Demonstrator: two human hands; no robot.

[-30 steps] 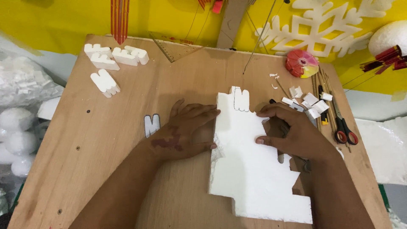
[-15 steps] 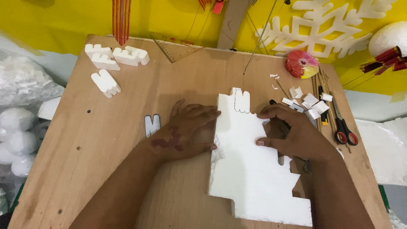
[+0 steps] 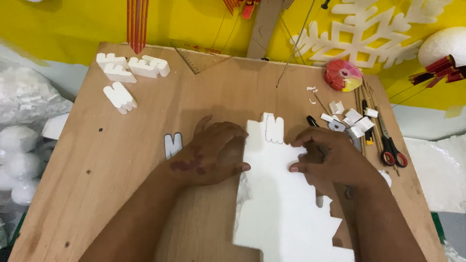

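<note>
A white foam sheet [image 3: 281, 204] with jagged cut edges lies on the wooden board [image 3: 121, 160]. A letter shape is outlined at its far end [image 3: 273, 128]. My left hand [image 3: 211, 155] lies flat, fingers pressing the sheet's left edge. My right hand [image 3: 330, 157] rests on the sheet's right edge with fingers curled; whether it grips anything I cannot tell. A flat letter template [image 3: 172, 144] lies just left of my left hand.
Several cut foam letters [image 3: 128, 73] sit at the far left. Foam scraps [image 3: 352, 119], red-handled scissors [image 3: 391, 148], thin sticks and a red-yellow round object [image 3: 343, 75] lie at the right. Foam balls [image 3: 17, 155] are off the left edge; a foam snowflake [image 3: 361, 34] hangs on the yellow wall.
My right hand's fingers curled in and shifted slightly along the sheet's right edge. The left hand and the sheet stayed in place.
</note>
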